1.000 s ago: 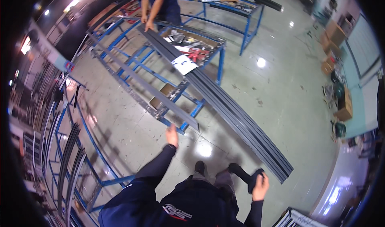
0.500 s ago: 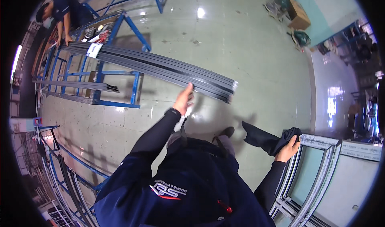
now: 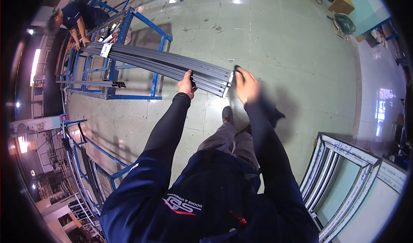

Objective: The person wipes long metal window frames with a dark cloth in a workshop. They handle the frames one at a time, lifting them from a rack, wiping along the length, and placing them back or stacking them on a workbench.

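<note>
My left hand [image 3: 186, 85] is closed around the near edge of a long bundle of dark grey metal profiles [image 3: 161, 64]. A white label [image 3: 106, 50] wraps the bundle toward its far end. Just off the bundle's near end is my right hand [image 3: 247, 86], its fingers bent and partly blurred. A black cloth [image 3: 272, 110] hangs from this hand, and a dark bit of it shows at the fingertips. At the bundle's other end, a co-worker's hands [image 3: 81, 44] are on the profiles.
A blue metal trestle [image 3: 155, 86] stands under the far part of the bundle, with shorter profiles [image 3: 92, 83] lying on it. White-edged window frames [image 3: 344, 150] lean at the right. Another blue rack [image 3: 103, 170] is at the lower left. A cardboard box [image 3: 340, 0] and a green power tool [image 3: 344, 24] sit by the wall.
My right hand has left the window frame and swung up and left to the bundle's near end, bringing the black cloth. My left hand now grips the bundle more firmly, slightly farther from its end.
</note>
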A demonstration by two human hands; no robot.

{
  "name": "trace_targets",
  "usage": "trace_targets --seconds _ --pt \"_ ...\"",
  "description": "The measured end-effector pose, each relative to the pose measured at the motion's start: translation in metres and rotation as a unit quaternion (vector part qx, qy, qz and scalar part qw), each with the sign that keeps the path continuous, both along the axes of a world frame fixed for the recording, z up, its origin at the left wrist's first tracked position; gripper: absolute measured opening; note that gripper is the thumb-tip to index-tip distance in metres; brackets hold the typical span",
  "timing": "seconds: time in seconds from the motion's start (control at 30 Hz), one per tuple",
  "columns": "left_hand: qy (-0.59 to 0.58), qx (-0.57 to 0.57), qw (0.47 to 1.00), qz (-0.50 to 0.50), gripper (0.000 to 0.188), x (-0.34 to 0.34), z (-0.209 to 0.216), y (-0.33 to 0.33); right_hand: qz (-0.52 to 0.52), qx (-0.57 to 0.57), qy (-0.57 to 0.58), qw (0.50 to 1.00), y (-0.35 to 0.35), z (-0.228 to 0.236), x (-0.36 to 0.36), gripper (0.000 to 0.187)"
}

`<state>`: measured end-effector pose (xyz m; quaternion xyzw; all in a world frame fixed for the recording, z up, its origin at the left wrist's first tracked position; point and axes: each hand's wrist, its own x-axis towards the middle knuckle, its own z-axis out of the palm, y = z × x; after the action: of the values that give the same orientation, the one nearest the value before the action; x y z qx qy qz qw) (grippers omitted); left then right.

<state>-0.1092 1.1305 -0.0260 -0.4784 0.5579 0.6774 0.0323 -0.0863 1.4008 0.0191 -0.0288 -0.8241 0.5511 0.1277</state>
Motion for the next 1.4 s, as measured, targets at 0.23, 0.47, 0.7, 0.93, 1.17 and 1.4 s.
trace_targets --seconds 0.23,0.47,0.7,0.93,1.17,1.4 --pt "-0.014 0.012 0.996 0.086 0.05 0.015 -0.002 0.0 0.144 0.101 -0.04 0.984 -0.009 -0.016 0.015 0.024" --pt "0.022 0.031 0.998 0.04 0.056 0.018 -0.008 -0.004 0.073 0.11 0.007 0.991 -0.026 0.004 0.013 0.021" --pt "0.062 0.026 0.996 0.062 0.049 0.022 -0.029 -0.009 0.165 0.223 -0.141 0.95 0.008 -0.063 0.075 0.018" --pt "0.055 0.04 0.995 0.069 0.058 0.011 -0.011 -0.004 0.11 0.186 -0.045 0.975 -0.045 -0.001 0.014 0.023" --pt "0.007 0.024 0.998 0.055 0.062 0.006 -0.002 -0.005 0.097 0.176 -0.062 0.978 -0.008 -0.03 0.045 0.016" --pt "0.027 0.017 0.997 0.069 0.058 -0.019 -0.008 -0.005 0.012 0.118 -0.115 0.986 -0.051 -0.045 0.041 0.019"
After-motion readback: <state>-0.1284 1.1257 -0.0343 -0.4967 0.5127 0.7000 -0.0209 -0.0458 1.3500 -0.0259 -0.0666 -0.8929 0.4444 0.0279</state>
